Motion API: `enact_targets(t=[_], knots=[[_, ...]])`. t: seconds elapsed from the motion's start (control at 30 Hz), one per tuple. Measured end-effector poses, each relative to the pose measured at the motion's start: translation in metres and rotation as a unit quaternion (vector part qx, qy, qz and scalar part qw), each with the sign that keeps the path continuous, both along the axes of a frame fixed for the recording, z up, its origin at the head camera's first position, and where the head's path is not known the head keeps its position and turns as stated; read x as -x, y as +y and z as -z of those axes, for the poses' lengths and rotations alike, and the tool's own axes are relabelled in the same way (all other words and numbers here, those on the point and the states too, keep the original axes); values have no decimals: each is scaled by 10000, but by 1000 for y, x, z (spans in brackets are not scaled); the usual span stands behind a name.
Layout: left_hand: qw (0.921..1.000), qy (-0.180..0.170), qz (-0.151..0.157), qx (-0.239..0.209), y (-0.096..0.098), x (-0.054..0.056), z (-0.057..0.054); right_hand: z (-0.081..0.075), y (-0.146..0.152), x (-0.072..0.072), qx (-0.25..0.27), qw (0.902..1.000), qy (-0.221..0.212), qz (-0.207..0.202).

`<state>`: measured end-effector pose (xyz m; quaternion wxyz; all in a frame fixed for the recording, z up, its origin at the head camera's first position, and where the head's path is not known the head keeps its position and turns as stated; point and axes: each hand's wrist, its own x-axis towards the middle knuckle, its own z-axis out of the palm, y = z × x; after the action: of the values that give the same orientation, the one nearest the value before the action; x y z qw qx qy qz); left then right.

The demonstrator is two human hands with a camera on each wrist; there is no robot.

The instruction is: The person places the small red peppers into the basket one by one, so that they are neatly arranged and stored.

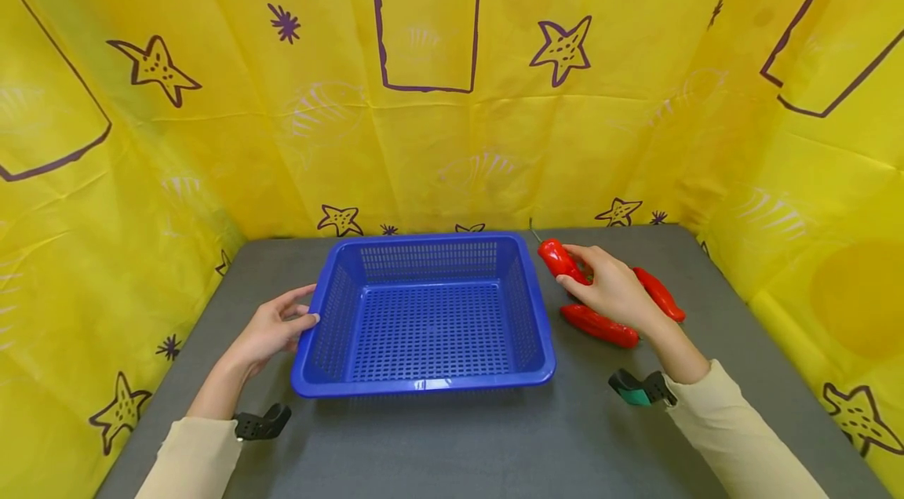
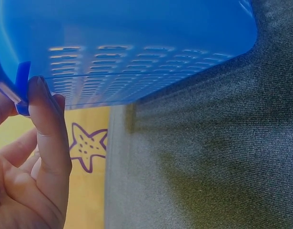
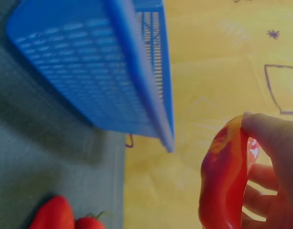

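I can read no text, label, brand or number in any view. Surfaces checked: basket (image 1: 367, 388), nothing legible to me; yellow cloth (image 1: 530, 134) behind the basket, where I see drawn starfish (image 1: 563, 52) and four-sided outlines, no legible lettering; black wrist straps (image 1: 261, 424) near the basket's two near corners, nothing I can read.

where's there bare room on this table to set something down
In front of the blue basket, between the two sleeves, the tabletop is bare, as is the basket's inside. Crowded: right of the basket, where the right hand holds a red pepper near other peppers.
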<state>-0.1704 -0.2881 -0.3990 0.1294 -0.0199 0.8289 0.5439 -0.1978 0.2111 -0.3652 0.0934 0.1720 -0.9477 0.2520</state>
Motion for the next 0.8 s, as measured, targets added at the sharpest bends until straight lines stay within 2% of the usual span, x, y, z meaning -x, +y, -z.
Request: enact_targets(t=[0.13, 0.3, 0.57, 0.8], knots=[[10000, -9, -6, 12, -1, 0, 1, -7, -10, 4, 17, 10000, 30, -21], [10000, -59, -26, -3, -1, 1, 2, -13, -24, 10, 131, 9997, -168, -97], [9998, -91, -74, 127, -1, 2, 3, -18, -44, 20, 241, 9987, -402, -201], [9999, -140, -73, -6, -2, 2, 5, -20, -61, 26, 254, 9980, -477, -341]])
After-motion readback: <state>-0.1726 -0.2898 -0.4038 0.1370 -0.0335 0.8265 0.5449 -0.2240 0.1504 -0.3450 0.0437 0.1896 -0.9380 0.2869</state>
